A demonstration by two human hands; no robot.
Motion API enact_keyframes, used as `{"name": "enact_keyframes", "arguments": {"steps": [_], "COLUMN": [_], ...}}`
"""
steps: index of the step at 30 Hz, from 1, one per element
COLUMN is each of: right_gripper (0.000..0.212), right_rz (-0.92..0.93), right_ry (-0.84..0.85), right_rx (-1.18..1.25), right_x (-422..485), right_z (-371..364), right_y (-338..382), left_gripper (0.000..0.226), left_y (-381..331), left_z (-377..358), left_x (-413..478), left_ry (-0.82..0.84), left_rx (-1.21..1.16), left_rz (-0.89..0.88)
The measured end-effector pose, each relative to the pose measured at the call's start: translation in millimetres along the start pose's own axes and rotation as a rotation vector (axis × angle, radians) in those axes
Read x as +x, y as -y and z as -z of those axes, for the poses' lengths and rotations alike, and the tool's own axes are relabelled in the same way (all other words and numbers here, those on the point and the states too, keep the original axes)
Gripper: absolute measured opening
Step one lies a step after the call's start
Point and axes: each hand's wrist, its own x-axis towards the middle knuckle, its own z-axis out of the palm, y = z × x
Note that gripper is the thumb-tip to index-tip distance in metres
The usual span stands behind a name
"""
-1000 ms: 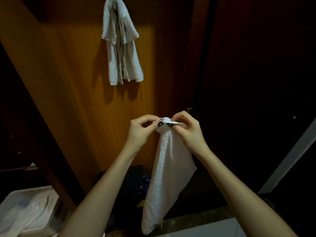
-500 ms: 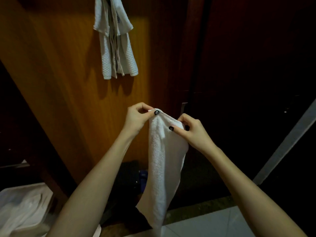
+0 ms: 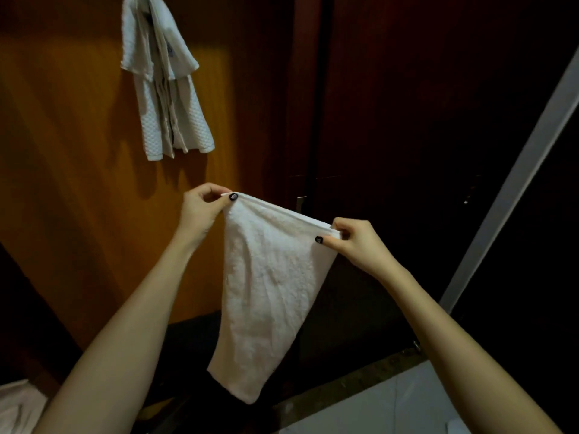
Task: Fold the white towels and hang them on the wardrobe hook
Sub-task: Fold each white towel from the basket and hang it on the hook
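The left hand (image 3: pixel 200 211) and the right hand (image 3: pixel 354 242) are holding one white towel (image 3: pixel 266 292) in the air in front of the wardrobe panel (image 3: pixel 78 198). Each hand is pinching one upper corner. The hemmed top edge is running taut between them and sloping down toward the right hand. This two-corner hold appears to serve the fold: stretching the edge is letting the cloth hang flat under its own weight, so that the corners can be brought together squarely.

The fingers (image 3: pixel 329 241) of the right hand are closing narrowly on the right corner, with the thumb on the near face and the other fingers behind the cloth. The left hand is gripping the left corner in the same way, thumb tip on the hem. No part of the towel is lying inside either palm; the body is hanging below and between the hands, narrowing toward its lower end.

Above and to the left, the hung towels (image 3: pixel 166 79) are draping against the panel, well apart from the held towel. The hook itself is hidden by the cloth. More white cloth (image 3: pixel 15 408) is lying at the lower left edge.
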Motion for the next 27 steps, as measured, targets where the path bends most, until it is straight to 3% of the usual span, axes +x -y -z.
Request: {"name": "enact_keyframes", "arguments": {"steps": [6,12,17,23,27], "right_gripper": [0.024,0.024,0.024,0.004,0.03], "right_rz": [-0.017,0.081,0.104,0.197,0.199], "right_ry": [-0.18,-0.122,-0.185,-0.252,-0.23], "right_rx": [0.113,0.062,0.002,-0.025,-0.09], "right_x": [7,24,29,32,37], "right_z": [13,30,24,17,11], "right_y": [0,15,21,19,16], "left_gripper": [0.016,0.014,0.015,0.015,0.011], "left_y": [-4,-5,-7,-18,-28], "left_z": [8,15,20,29,35], "left_x": [1,1,1,-6,-8], "left_ry": [0.082,0.05,0.028,0.056,0.146], "left_rx": [0.002,-0.024,0.029,0.116,0.305], "left_rz": [-0.02,-0.038,-0.086,-0.202,-0.283]}}
